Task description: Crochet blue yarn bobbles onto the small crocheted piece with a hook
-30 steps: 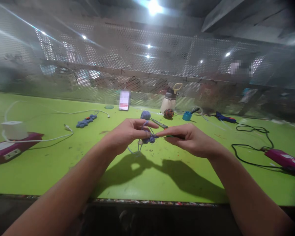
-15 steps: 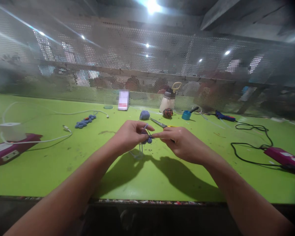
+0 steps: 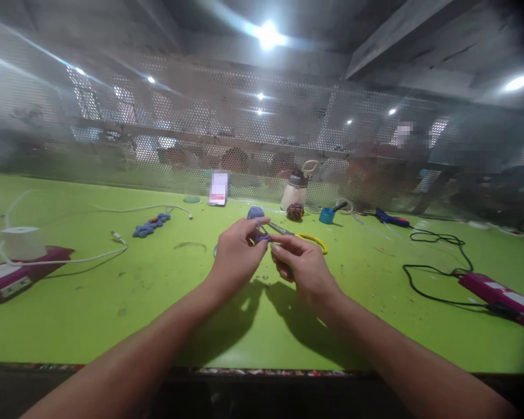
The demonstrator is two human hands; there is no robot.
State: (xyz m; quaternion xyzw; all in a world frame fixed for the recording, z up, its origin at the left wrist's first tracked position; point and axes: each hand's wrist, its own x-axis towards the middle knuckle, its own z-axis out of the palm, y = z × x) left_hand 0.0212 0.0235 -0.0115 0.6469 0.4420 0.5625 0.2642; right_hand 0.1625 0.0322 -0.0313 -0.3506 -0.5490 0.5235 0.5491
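My left hand [image 3: 237, 251] pinches a small piece of purple-blue crochet work [image 3: 262, 237] between thumb and fingers, with a strand of yarn running over the raised index finger. Close against it, my right hand [image 3: 304, 267] is closed around a thin crochet hook [image 3: 271, 238], its tip at the stitches. Most of the hook is hidden by the fingers. Just beyond the hands lies a ball of purple-blue yarn [image 3: 255, 213]. Scissors with yellow handles [image 3: 317, 241] rest behind my right hand, partly covered by it.
On the green table [image 3: 113, 326] a blue crocheted strip [image 3: 151, 224] lies left, near a white cable and a purple power strip [image 3: 15, 282]. Behind stand a phone [image 3: 219, 188], bottle [image 3: 294, 192], multicoloured yarn ball [image 3: 295, 212] and blue pot [image 3: 327, 216]. Right: a glue gun [image 3: 392, 218] and another power strip [image 3: 500, 297].
My right hand has turned and drawn in, uncovering more of the yellow scissor handles. My left hand has tilted more upright with the crochet piece. The camera view has tipped up slightly.
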